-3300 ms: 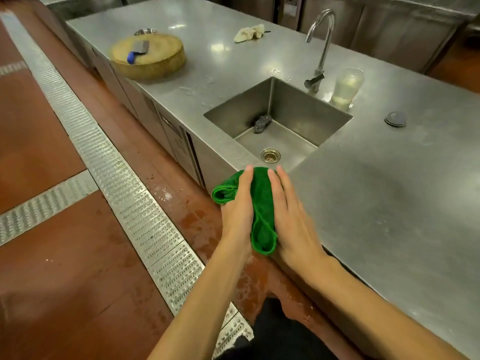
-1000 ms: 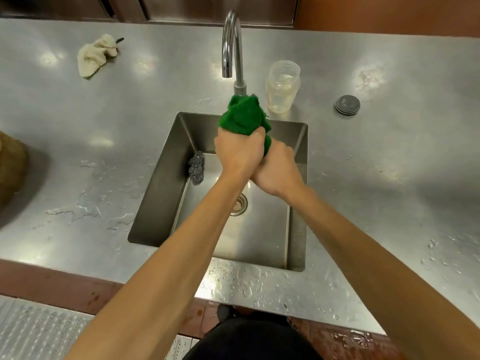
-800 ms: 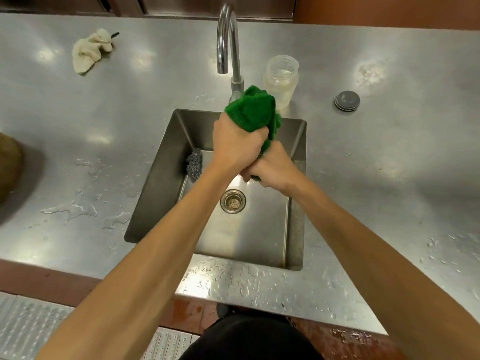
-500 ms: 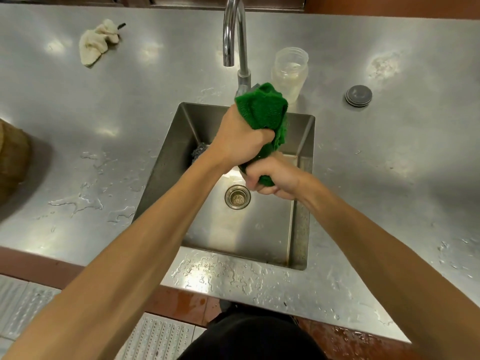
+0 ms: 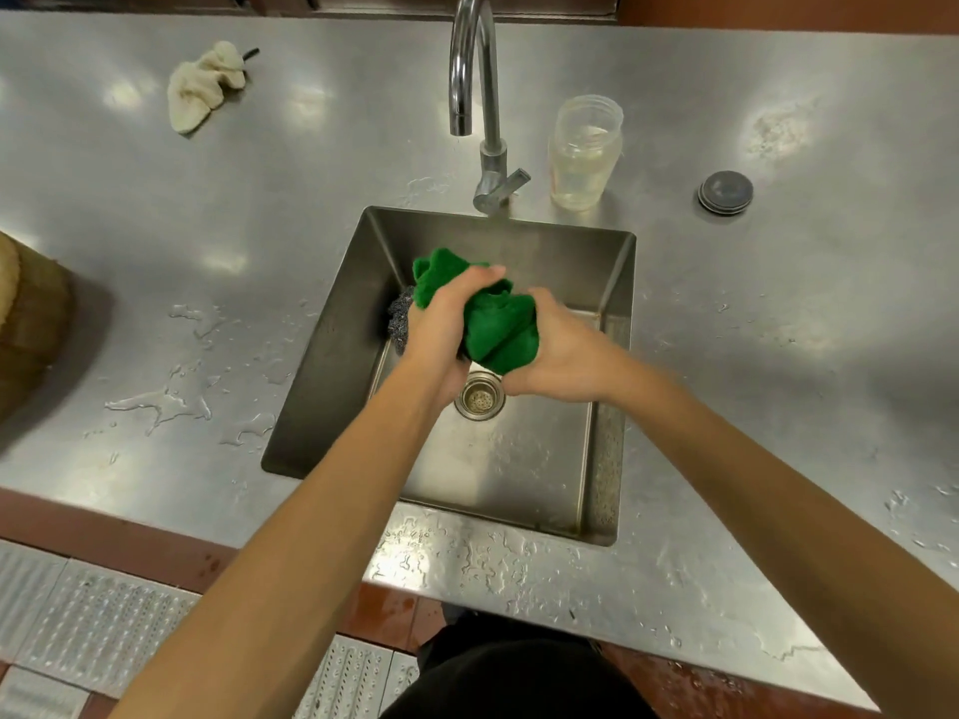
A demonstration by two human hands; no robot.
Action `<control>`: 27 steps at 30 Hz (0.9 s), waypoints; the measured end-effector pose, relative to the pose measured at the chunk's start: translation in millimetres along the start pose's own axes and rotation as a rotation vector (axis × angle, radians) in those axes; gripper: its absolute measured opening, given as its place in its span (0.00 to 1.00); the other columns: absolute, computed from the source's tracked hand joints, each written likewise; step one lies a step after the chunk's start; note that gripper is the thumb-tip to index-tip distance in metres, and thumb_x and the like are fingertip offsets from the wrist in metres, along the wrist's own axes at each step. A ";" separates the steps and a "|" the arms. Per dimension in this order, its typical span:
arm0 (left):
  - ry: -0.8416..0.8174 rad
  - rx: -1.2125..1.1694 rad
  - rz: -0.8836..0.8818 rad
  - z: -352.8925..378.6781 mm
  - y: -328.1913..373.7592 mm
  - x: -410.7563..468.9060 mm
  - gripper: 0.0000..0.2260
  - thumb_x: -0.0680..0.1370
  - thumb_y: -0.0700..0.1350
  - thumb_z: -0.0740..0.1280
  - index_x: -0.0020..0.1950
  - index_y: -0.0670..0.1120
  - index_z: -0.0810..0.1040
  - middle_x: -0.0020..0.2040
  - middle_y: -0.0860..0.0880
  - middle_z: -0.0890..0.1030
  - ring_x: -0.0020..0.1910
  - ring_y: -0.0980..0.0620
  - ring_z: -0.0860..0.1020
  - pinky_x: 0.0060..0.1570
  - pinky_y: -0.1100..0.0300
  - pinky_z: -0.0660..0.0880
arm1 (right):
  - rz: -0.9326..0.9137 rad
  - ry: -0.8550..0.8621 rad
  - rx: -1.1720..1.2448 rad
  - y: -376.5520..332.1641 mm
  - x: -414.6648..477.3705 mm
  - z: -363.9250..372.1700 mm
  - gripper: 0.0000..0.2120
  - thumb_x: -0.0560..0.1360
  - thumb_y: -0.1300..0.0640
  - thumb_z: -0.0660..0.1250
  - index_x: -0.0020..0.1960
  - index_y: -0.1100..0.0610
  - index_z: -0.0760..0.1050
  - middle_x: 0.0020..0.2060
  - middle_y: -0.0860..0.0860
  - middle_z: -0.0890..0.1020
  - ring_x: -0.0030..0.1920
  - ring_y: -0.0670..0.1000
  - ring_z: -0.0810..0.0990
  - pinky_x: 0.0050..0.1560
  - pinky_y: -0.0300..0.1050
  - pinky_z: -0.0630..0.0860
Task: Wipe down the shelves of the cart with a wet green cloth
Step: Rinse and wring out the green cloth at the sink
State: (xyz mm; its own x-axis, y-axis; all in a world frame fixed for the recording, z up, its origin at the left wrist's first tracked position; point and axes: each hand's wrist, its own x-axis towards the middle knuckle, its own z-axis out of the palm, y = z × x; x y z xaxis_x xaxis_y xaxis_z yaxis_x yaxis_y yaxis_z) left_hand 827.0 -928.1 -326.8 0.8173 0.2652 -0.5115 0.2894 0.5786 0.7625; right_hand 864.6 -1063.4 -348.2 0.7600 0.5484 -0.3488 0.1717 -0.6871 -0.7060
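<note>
While the green cloth sits bunched between both hands at the centre of the frame, above the sink, the step looks like wringing it out before any wiping. The left hand curls its fingers over the upper end of the cloth, and the right hand grips the lower end from the right; the two fists are close together. To do this well, I judge that the hands should twist in opposite directions over the drain, so the water falls into the sink and not onto the counter, which has puddles at the left and along the lower edge. The cloth should end damp, not dripping (a sopping cloth would likely streak the shelves). No stream shows under the tap at top centre. The cart is not in view, so the wiping is not yet begun. A metal scourer lies by the sink's left wall, just beside the left hand.
</note>
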 end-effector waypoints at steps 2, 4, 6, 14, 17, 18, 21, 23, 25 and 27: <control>0.146 -0.080 -0.042 3.4 -2.5 2.4 0.12 0.73 0.39 0.74 0.54 0.42 0.78 0.49 0.40 0.80 0.48 0.42 0.81 0.51 0.46 0.82 | -0.107 0.221 -0.179 -0.4 -11.2 13.0 0.50 0.64 0.52 0.78 0.77 0.53 0.52 0.71 0.54 0.63 0.64 0.56 0.71 0.61 0.54 0.74; 0.201 -0.167 -0.107 6.5 -3.8 5.6 0.11 0.73 0.38 0.72 0.55 0.42 0.77 0.50 0.40 0.79 0.48 0.42 0.80 0.56 0.45 0.80 | -0.266 0.404 -0.308 -1.8 -20.2 30.2 0.47 0.67 0.59 0.76 0.78 0.56 0.52 0.76 0.56 0.57 0.72 0.59 0.64 0.65 0.56 0.73; 0.250 -0.205 -0.134 10.1 -5.8 6.0 0.10 0.74 0.37 0.68 0.55 0.41 0.75 0.51 0.40 0.78 0.48 0.42 0.79 0.57 0.46 0.78 | -0.265 0.509 -0.403 -3.5 -22.6 41.4 0.46 0.68 0.63 0.75 0.79 0.60 0.53 0.77 0.58 0.57 0.72 0.61 0.64 0.62 0.54 0.75; 0.235 0.086 0.172 26.0 -1.2 1.3 0.12 0.71 0.30 0.65 0.44 0.42 0.85 0.40 0.45 0.86 0.40 0.48 0.84 0.52 0.50 0.83 | -0.011 0.448 -0.061 -5.8 -7.1 26.8 0.19 0.64 0.49 0.71 0.52 0.50 0.73 0.40 0.47 0.82 0.41 0.53 0.81 0.35 0.45 0.73; 0.135 0.260 0.281 28.7 6.6 -5.2 0.11 0.70 0.30 0.65 0.38 0.42 0.83 0.34 0.46 0.84 0.37 0.49 0.84 0.41 0.53 0.83 | -0.022 0.289 0.245 -9.9 -8.3 17.9 0.11 0.56 0.56 0.73 0.36 0.55 0.75 0.27 0.45 0.78 0.28 0.43 0.75 0.28 0.40 0.71; 0.098 0.281 0.301 29.4 9.3 -7.1 0.11 0.69 0.29 0.64 0.38 0.42 0.82 0.32 0.47 0.82 0.35 0.49 0.83 0.37 0.54 0.81 | -0.051 0.223 0.346 -12.3 -9.6 13.9 0.10 0.56 0.60 0.73 0.33 0.59 0.74 0.24 0.45 0.75 0.26 0.44 0.72 0.27 0.41 0.68; -0.035 0.328 0.320 31.8 19.9 -9.9 0.10 0.68 0.29 0.63 0.34 0.42 0.80 0.30 0.46 0.78 0.31 0.46 0.80 0.34 0.55 0.78 | -0.133 0.033 0.658 -17.3 -15.2 6.5 0.15 0.59 0.70 0.72 0.25 0.56 0.70 0.20 0.44 0.69 0.22 0.43 0.66 0.24 0.35 0.63; -0.137 0.343 0.310 33.6 26.6 -11.1 0.11 0.67 0.29 0.63 0.34 0.43 0.79 0.30 0.44 0.77 0.30 0.45 0.78 0.33 0.54 0.77 | -0.169 -0.070 0.778 -18.8 -18.0 6.7 0.19 0.60 0.71 0.72 0.23 0.52 0.68 0.19 0.46 0.67 0.20 0.44 0.63 0.22 0.34 0.60; -0.224 0.352 0.282 33.7 31.7 -12.8 0.10 0.67 0.29 0.62 0.36 0.42 0.78 0.30 0.41 0.77 0.31 0.44 0.77 0.33 0.55 0.76 | -0.184 -0.163 0.854 -17.3 -18.3 6.1 0.18 0.60 0.70 0.70 0.25 0.53 0.66 0.21 0.49 0.64 0.21 0.47 0.59 0.23 0.35 0.56; -0.297 0.349 0.242 32.2 34.6 -14.7 0.08 0.67 0.31 0.62 0.37 0.42 0.77 0.31 0.40 0.76 0.32 0.44 0.76 0.34 0.55 0.76 | -0.180 -0.254 0.907 -15.5 -18.0 4.9 0.17 0.60 0.71 0.68 0.26 0.53 0.65 0.22 0.50 0.63 0.21 0.46 0.57 0.24 0.34 0.54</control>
State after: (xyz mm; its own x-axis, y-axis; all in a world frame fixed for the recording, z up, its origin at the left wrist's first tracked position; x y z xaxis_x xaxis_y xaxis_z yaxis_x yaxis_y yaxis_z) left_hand 841.1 -936.8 -280.1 0.9729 0.1005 -0.2081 0.1818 0.2230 0.9577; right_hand 845.2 -1060.3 -334.0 0.5930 0.7698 -0.2363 -0.3588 -0.0101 -0.9334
